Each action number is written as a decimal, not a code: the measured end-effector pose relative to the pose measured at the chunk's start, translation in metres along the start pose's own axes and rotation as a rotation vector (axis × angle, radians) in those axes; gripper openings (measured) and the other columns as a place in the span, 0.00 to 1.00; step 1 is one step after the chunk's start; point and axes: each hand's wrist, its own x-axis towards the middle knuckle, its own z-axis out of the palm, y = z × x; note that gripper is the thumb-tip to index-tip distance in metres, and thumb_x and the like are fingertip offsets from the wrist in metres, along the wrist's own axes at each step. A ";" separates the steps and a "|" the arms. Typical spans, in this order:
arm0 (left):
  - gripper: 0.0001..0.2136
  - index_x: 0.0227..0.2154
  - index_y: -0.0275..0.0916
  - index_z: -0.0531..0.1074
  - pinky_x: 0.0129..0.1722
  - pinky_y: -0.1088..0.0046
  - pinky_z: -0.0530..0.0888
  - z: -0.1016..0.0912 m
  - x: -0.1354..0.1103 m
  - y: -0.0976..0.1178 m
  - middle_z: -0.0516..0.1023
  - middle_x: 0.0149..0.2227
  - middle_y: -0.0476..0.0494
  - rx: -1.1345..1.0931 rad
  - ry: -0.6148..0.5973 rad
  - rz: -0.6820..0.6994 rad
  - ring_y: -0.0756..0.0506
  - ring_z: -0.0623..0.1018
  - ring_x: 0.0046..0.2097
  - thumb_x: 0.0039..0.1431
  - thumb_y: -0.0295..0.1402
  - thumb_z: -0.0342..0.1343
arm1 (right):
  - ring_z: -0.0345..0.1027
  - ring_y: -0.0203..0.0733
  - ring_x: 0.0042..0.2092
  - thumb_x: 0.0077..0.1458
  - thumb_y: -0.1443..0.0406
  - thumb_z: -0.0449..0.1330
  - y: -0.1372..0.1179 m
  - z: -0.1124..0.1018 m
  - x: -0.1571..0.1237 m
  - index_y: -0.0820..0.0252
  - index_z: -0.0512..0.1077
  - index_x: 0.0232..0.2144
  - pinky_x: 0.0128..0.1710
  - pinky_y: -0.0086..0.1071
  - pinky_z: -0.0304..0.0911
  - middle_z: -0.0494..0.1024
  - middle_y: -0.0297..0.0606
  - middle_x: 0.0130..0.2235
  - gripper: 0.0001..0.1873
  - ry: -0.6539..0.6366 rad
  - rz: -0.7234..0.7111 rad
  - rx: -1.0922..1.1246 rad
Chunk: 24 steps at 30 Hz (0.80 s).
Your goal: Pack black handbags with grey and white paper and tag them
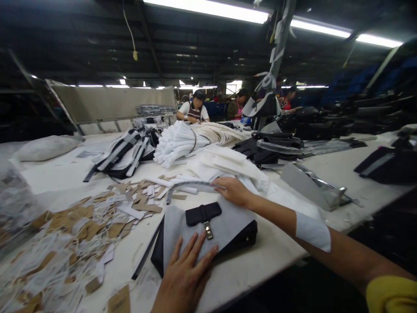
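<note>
Fingers of the left hand (183,278) lie spread over the grey sheet (176,221) covering the front of a black handbag (240,238); those of the right hand (235,191) pinch its curved, grey-wrapped handle (192,185) near one end. The bag rests on a pale worktop (273,261), metal clasp (207,230) facing up. Brown and white tags (87,217) spread to its left; behind the handle sits a bundle of white strips (177,145).

Left hand (185,276) lies flat, palm down; right hand (234,191) pinches, its forearm (275,214) stretched forward.
</note>
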 end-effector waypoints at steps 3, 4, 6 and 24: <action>0.29 0.66 0.54 0.54 0.66 0.57 0.57 0.000 0.001 -0.001 0.60 0.67 0.45 0.030 0.032 0.015 0.41 0.64 0.65 0.65 0.31 0.51 | 0.68 0.47 0.57 0.62 0.67 0.57 0.054 -0.019 -0.001 0.64 0.72 0.52 0.59 0.38 0.59 0.75 0.49 0.54 0.16 0.081 0.227 -0.161; 0.28 0.66 0.54 0.55 0.66 0.58 0.55 0.001 0.002 -0.001 0.60 0.67 0.45 0.035 0.047 0.016 0.41 0.65 0.65 0.65 0.31 0.51 | 0.66 0.50 0.58 0.61 0.67 0.59 0.070 -0.022 -0.001 0.66 0.71 0.53 0.59 0.41 0.59 0.74 0.54 0.56 0.18 0.081 0.276 -0.194; 0.27 0.66 0.54 0.56 0.67 0.59 0.54 0.001 0.003 -0.002 0.61 0.67 0.46 0.040 0.074 0.019 0.42 0.65 0.65 0.65 0.32 0.50 | 0.66 0.53 0.58 0.56 0.68 0.63 0.096 -0.021 -0.001 0.69 0.70 0.54 0.58 0.43 0.60 0.72 0.58 0.56 0.23 0.046 0.350 -0.254; 0.28 0.66 0.56 0.54 0.63 0.47 0.61 -0.008 0.003 0.003 0.55 0.69 0.42 -0.144 -0.154 -0.064 0.37 0.61 0.67 0.66 0.31 0.51 | 0.74 0.49 0.47 0.65 0.67 0.49 0.047 -0.071 -0.034 0.63 0.68 0.58 0.42 0.35 0.65 0.78 0.50 0.52 0.22 0.123 0.106 -0.539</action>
